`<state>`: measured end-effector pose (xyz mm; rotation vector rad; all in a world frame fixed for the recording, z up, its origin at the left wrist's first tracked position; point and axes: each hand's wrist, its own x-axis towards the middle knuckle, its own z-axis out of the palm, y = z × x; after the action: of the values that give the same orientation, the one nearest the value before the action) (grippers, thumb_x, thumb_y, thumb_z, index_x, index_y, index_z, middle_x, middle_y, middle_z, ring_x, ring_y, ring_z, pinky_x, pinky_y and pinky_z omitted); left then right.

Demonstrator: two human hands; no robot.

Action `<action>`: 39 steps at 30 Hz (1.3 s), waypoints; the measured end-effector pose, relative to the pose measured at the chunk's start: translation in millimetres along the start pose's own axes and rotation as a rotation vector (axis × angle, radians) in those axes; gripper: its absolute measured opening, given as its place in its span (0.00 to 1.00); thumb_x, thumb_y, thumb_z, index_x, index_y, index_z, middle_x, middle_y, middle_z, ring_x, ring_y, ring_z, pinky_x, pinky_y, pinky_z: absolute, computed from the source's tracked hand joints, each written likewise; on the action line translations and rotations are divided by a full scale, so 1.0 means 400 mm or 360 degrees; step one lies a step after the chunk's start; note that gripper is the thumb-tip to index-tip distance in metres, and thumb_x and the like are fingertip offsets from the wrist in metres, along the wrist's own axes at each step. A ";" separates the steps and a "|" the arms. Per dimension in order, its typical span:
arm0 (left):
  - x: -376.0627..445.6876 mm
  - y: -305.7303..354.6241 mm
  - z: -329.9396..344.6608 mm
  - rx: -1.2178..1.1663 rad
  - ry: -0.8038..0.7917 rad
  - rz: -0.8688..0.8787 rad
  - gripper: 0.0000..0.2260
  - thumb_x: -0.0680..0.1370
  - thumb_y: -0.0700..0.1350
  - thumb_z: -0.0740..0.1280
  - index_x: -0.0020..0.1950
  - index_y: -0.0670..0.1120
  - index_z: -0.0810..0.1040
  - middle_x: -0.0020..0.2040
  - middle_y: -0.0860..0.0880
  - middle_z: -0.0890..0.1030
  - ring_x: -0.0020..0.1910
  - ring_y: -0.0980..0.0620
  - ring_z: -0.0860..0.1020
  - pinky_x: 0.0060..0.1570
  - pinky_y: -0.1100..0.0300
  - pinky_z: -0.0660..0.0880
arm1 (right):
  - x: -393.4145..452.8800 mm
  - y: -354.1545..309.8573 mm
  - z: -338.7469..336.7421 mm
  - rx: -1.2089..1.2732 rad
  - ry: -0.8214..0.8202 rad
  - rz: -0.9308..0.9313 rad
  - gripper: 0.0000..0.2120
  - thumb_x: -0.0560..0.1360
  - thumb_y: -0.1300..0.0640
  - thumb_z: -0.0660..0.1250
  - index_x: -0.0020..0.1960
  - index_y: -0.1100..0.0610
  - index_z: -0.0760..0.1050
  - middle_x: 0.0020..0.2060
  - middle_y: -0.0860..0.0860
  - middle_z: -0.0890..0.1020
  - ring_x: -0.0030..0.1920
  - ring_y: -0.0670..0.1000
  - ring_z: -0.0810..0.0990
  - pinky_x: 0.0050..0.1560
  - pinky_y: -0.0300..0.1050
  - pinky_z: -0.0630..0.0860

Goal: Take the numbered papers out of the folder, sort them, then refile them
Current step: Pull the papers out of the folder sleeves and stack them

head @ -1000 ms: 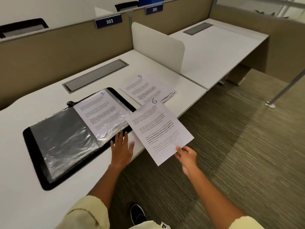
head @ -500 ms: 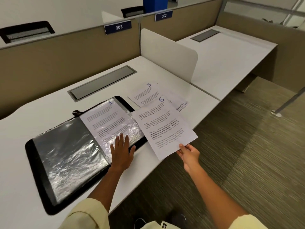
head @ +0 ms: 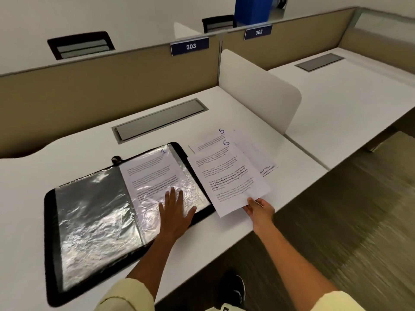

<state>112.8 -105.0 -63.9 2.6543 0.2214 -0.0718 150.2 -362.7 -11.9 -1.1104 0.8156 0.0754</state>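
Note:
A black folder (head: 50,225) lies open on the white desk (head: 67,153), its clear plastic sleeves shining. The right-hand sleeve holds the paper numbered 1 (head: 155,173). My left hand (head: 176,215) rests flat, fingers straight, on the lower part of that sleeve. My right hand (head: 258,209) pinches the bottom corner of the paper numbered 6 (head: 226,178), which hangs just right of the folder. Beneath it, on the desk, lie the paper numbered 5 (head: 211,140) and other sheets (head: 258,153), mostly covered.
A grey cable hatch (head: 161,117) sits in the desk behind the folder. A white divider panel (head: 258,90) stands to the right, with a second desk (head: 348,97) beyond. A tan partition (head: 89,86) closes the back. The desk's front edge drops to carpet (head: 348,221).
My right hand has carried paper 6 up and to the left, from over the desk edge to above the loose stack. My left hand has slid further onto the sleeve with paper 1.

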 end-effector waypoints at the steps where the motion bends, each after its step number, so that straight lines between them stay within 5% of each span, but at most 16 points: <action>1: 0.009 0.010 0.002 0.0010 -0.0001 -0.0027 0.47 0.69 0.76 0.39 0.81 0.49 0.48 0.80 0.47 0.41 0.79 0.47 0.39 0.74 0.42 0.38 | 0.019 -0.013 0.007 -0.0010 -0.0008 -0.0002 0.06 0.78 0.69 0.67 0.46 0.60 0.76 0.47 0.56 0.81 0.46 0.53 0.82 0.53 0.50 0.80; 11: 0.068 0.072 0.035 0.0176 -0.0010 -0.0331 0.51 0.66 0.78 0.42 0.81 0.47 0.49 0.80 0.44 0.44 0.79 0.44 0.42 0.75 0.41 0.42 | 0.196 -0.113 0.066 -0.0092 -0.0144 0.0023 0.04 0.77 0.71 0.68 0.49 0.64 0.77 0.43 0.56 0.80 0.42 0.53 0.80 0.52 0.51 0.81; 16: 0.081 0.061 0.055 0.0200 -0.0023 -0.0309 0.51 0.69 0.79 0.45 0.78 0.43 0.61 0.79 0.39 0.56 0.77 0.37 0.56 0.71 0.33 0.54 | 0.265 -0.140 0.092 -0.0154 -0.0175 0.0026 0.08 0.77 0.71 0.68 0.40 0.64 0.74 0.42 0.57 0.79 0.40 0.52 0.79 0.34 0.40 0.83; 19: 0.083 0.060 0.060 0.0161 -0.0001 -0.0307 0.51 0.69 0.80 0.44 0.79 0.44 0.59 0.79 0.40 0.53 0.78 0.37 0.54 0.71 0.33 0.51 | 0.290 -0.152 0.102 -0.0207 -0.0165 0.0013 0.09 0.78 0.70 0.67 0.40 0.64 0.74 0.39 0.56 0.79 0.38 0.51 0.78 0.32 0.38 0.81; 26: 0.090 0.047 0.086 0.0194 0.0075 -0.0317 0.41 0.75 0.74 0.47 0.75 0.45 0.66 0.76 0.38 0.62 0.73 0.34 0.64 0.65 0.29 0.62 | 0.321 -0.125 0.089 -0.0262 -0.0058 -0.0024 0.03 0.79 0.62 0.68 0.48 0.62 0.78 0.44 0.55 0.82 0.44 0.53 0.83 0.51 0.49 0.82; 31: 0.095 0.045 0.078 0.0057 0.0140 -0.0361 0.39 0.76 0.72 0.42 0.72 0.49 0.73 0.77 0.40 0.62 0.75 0.35 0.61 0.67 0.30 0.60 | 0.307 -0.124 0.069 -0.0276 0.0118 -0.0108 0.07 0.81 0.63 0.64 0.48 0.60 0.80 0.42 0.54 0.83 0.40 0.52 0.84 0.40 0.39 0.82; 35: 0.092 0.067 0.036 -0.0290 0.0267 -0.0417 0.31 0.78 0.64 0.48 0.72 0.48 0.73 0.78 0.42 0.62 0.77 0.39 0.56 0.72 0.37 0.58 | 0.285 -0.107 0.064 -0.0458 0.0188 -0.0222 0.09 0.82 0.61 0.61 0.52 0.63 0.79 0.42 0.56 0.82 0.38 0.51 0.82 0.36 0.38 0.79; 39: 0.076 0.089 0.002 -0.0657 0.0579 -0.0404 0.15 0.83 0.46 0.60 0.69 0.46 0.76 0.73 0.43 0.70 0.76 0.41 0.62 0.73 0.42 0.61 | 0.245 -0.057 0.085 -0.0645 0.0155 -0.0365 0.08 0.82 0.59 0.62 0.56 0.60 0.78 0.47 0.57 0.84 0.46 0.57 0.84 0.49 0.50 0.82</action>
<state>148.9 -132.1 -51.3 2.1972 0.6198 0.3412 248.6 -378.3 -48.3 -1.5944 0.7725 -0.0067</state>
